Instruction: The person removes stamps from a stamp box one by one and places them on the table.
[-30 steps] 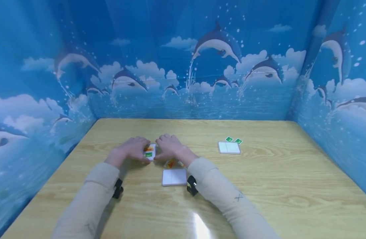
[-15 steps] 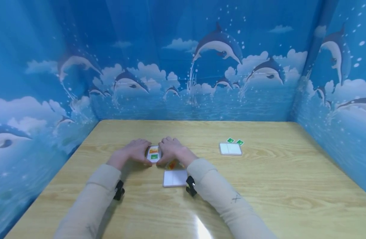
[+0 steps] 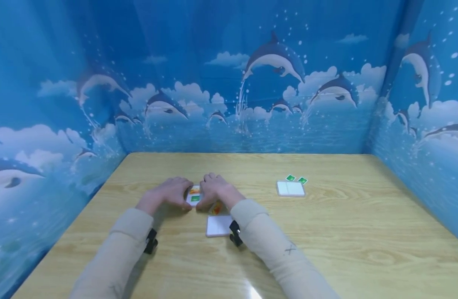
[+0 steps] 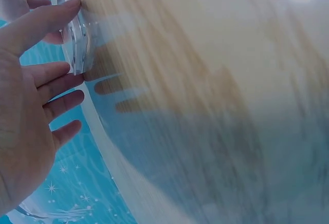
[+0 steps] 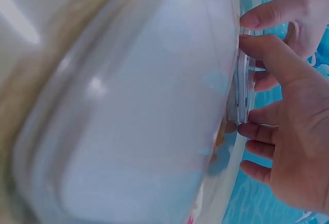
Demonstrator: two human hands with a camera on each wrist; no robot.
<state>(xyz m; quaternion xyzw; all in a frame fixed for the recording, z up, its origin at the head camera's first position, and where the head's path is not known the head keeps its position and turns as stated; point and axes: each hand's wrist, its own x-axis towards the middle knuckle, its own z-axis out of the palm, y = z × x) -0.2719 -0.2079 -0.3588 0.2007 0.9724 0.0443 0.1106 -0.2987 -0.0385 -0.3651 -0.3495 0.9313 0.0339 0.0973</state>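
Pinching hands: my left hand and right hand grasp the clear case from its two sides; the wrist views show each thumb at one end and the foremost fingers at the other, with the rest spread loosely.

Clear case: between my palms, left of the middle of the table, its orange picture beyond its green picture. Whether it rests on the wood or sits barely above it, I cannot tell.

Case step: I judge this as squaring up or pressing together the case over its pictures (a guess, from this far off).

Next press: it likely calls for even squeezing along both edges, then a level release so that nothing inside slips.

Arms: both reach forward and converge, hands arched over the case, thumb tips close together at its near end.

Near white case: it lies partly behind my right wrist, an orange card just beyond it.

Far white case: well apart on the right, two green cards just beyond its far edge.
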